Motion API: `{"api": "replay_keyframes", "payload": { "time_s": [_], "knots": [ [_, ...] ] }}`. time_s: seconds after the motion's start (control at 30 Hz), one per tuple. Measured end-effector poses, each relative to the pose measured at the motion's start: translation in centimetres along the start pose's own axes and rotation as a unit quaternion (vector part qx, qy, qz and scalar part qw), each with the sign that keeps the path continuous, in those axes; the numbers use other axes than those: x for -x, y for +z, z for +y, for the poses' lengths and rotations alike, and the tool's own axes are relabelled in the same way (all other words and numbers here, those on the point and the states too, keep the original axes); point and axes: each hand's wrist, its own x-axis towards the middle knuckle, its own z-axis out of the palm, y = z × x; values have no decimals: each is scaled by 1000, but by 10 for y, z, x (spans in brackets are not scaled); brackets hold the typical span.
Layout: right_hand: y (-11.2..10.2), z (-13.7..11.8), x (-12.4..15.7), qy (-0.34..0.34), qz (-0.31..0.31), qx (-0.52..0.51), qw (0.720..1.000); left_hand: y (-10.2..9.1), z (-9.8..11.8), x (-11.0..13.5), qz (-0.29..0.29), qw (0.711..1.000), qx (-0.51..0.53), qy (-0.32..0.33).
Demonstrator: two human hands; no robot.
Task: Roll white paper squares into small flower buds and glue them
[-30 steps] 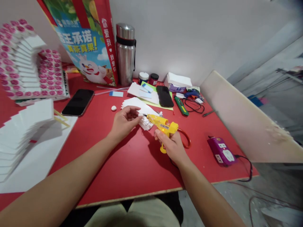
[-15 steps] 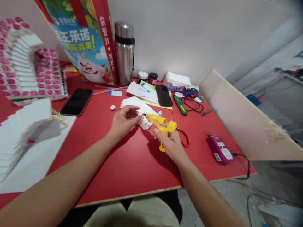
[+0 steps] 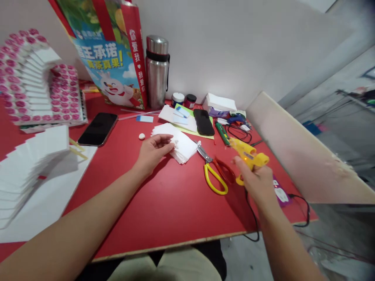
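My right hand [image 3: 258, 181] is wrapped round the grip of a yellow glue gun [image 3: 246, 152], whose nozzle points toward the back left. My left hand [image 3: 154, 153] pinches a small white piece [image 3: 175, 144] between thumb and fingertips; its exact kind is too small to tell. Just beyond the left fingertips lies a stack of white paper sheets [image 3: 186, 146]. Scissors [image 3: 215, 171] with one yellow and one red handle rest between the glue gun and the paper. A small round white piece [image 3: 141, 136] sits left of the paper.
Fanned white folded pieces [image 3: 35, 160] stand at the left on a white sheet. A phone [image 3: 98, 128], a steel flask [image 3: 157, 74] and a printed bag [image 3: 114, 58] are behind. A green cutter [image 3: 222, 132] and purple power socket [image 3: 281, 191] lie right, beside a low panel [image 3: 310, 156].
My right hand has carried the glue gun to the right, away from my left hand, uncovering the scissors. The left hand keeps its pinch in nearly the same place.
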Motion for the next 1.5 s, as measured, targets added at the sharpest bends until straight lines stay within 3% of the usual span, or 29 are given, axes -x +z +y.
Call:
{"api": "replay_keyframes", "payload": {
  "time_s": [0.1,0.27,0.37,0.5,0.57,0.63,0.67,0.73,0.8,0.9,1.0,1.13,1.33,1.5],
  "knots": [
    [-13,32,-19,14,-7,74,997,1,1,2,-14,1000,14,-1],
    [-5,54,-26,29,3,177,984,1,0,4,-42,999,31,-8],
    [-6,55,-19,4,8,254,967,-1,-1,4,-51,998,41,-12],
    [-28,41,7,-87,3,375,923,-1,-1,3,-61,996,61,-21],
    [-41,21,28,-151,71,400,901,-1,-1,4,-70,995,69,-27],
    [-45,-9,46,-245,132,338,899,0,-1,5,-79,994,74,-33],
    [-41,-26,53,-292,128,266,910,0,-1,6,-84,993,76,-36],
    [-21,-57,55,-310,40,124,942,1,0,7,-90,992,78,-44],
    [12,-77,45,-297,-63,26,952,1,0,8,-91,991,81,-52],
    [65,-84,23,-249,-170,-92,949,2,0,8,-88,991,92,-52],
    [96,-74,13,-225,-166,-171,945,3,1,7,-85,990,102,-47],
    [102,-64,18,-208,-174,-233,934,2,2,8,-91,991,81,-51],
    [100,-60,15,-278,-168,-204,924,-2,-1,8,-96,993,40,-48],
    [101,-59,15,-281,-163,-191,926,-4,-4,7,-103,993,33,-49]
  ]
}}
